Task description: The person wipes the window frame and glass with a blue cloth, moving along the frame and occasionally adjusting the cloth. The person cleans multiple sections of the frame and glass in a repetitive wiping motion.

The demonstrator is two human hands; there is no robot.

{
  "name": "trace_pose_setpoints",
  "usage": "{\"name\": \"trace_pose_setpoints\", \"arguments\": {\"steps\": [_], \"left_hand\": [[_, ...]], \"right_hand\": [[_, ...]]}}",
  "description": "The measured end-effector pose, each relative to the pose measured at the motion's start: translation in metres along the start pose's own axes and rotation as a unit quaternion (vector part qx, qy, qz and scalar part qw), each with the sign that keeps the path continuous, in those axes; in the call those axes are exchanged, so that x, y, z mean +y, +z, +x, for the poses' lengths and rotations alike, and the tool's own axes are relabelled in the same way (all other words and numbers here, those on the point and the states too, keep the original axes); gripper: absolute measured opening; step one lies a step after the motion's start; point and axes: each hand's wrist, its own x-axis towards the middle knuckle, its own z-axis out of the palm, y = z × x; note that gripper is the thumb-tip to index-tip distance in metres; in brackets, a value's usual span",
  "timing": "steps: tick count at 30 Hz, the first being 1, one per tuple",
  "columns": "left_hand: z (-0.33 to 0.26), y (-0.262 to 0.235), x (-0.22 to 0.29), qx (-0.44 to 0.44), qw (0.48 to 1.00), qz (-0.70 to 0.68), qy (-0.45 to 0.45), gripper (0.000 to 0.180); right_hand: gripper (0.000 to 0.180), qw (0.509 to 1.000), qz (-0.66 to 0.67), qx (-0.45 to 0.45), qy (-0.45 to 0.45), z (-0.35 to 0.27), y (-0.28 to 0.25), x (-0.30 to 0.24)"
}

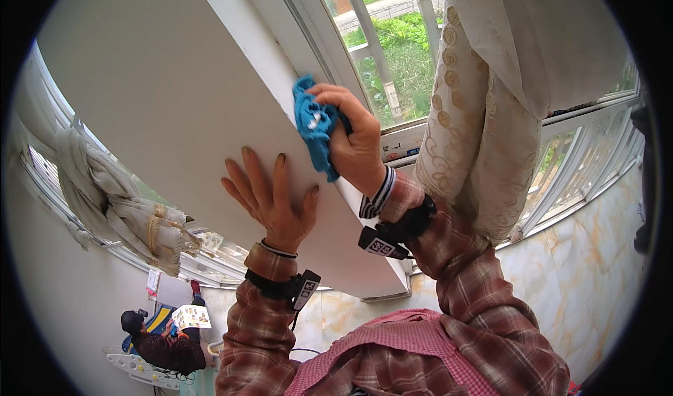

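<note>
My right hand (pixel 356 140) grips a crumpled blue cloth (pixel 306 115) and presses it against the edge of a wide white pillar (pixel 161 94), beside the window frame (pixel 329 52). A small pale patch shows on the cloth, too small to make out. My left hand (pixel 275 203) is laid on the broad face of the pillar with its fingers spread, to the left of the cloth, and holds nothing. Dark bands with patterned tags circle both wrists.
A gathered cream curtain (pixel 456 115) hangs right of my right arm, and another tied curtain (pixel 105 179) hangs at far left. Behind the window glass stand bars and greenery (pixel 399 66). At lower left a person (pixel 165 350) sits with a sheet of pictures (pixel 191 317).
</note>
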Motion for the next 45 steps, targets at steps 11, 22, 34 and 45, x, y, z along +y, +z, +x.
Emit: {"name": "trace_pose_setpoints", "arguments": {"steps": [11, 22, 34, 45], "left_hand": [[-0.003, 0.002, 0.001, 0.023, 0.998, -0.048, -0.028, 0.058], [-0.023, -0.034, 0.043, -0.051, 0.939, -0.321, -0.110, 0.064], [-0.018, -0.081, -0.003, 0.124, 0.924, -0.306, -0.195, 0.037], [-0.012, -0.017, 0.001, 0.012, 0.993, -0.109, 0.045, 0.034]], "right_hand": [[0.040, 0.995, 0.003, -0.086, 0.045, -0.001, -0.008, -0.003], [0.033, 0.971, -0.132, -0.187, -0.071, -0.058, -0.027, -0.059], [0.051, 0.943, -0.037, -0.330, 0.030, -0.062, 0.029, -0.084], [0.037, 0.911, -0.335, -0.133, -0.201, -0.040, 0.022, -0.056]]}}
